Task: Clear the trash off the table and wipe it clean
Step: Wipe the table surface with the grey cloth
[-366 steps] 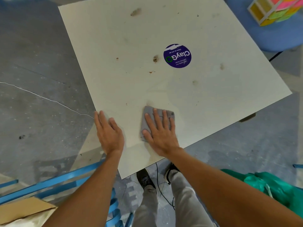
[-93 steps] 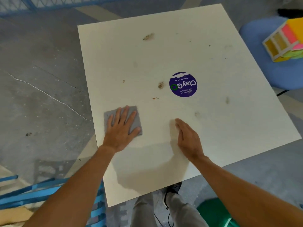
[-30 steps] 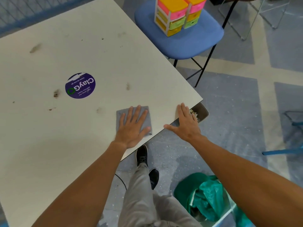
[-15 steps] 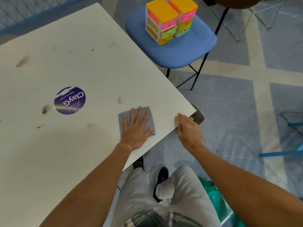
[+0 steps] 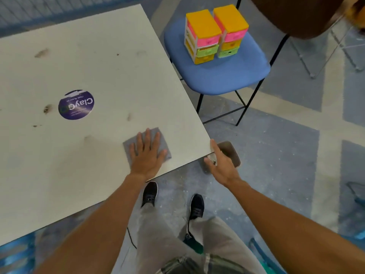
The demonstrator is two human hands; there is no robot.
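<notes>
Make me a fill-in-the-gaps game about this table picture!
The left hand presses flat on a grey ___.
The round sticker on the table is ___.
The colourful drawers stand on a blue ___.
Missing words: cloth, purple, chair.

Prob. a canteen or shared hall, indoors, not a home. Square white laminate table (image 5: 102, 62) w/ brown smears and crumbs, and a round purple sticker (image 5: 76, 104) reading "ClayGo", small print too blurred to read, i.e. a public-seating type notice. Bare concrete floor (image 5: 276, 155) painted in grey-blue blocks w/ beige bands. Blue padded chair on thin black metal legs (image 5: 237, 76) just beside the table, carrying two small plastic drawer units (image 5: 205, 26), orange tops, pink/green/yellow fronts. Brown moulded chair on wire legs (image 5: 296, 16) behind it. Blurred blue mesh barrier (image 5: 29, 6) along the far side.
</notes>
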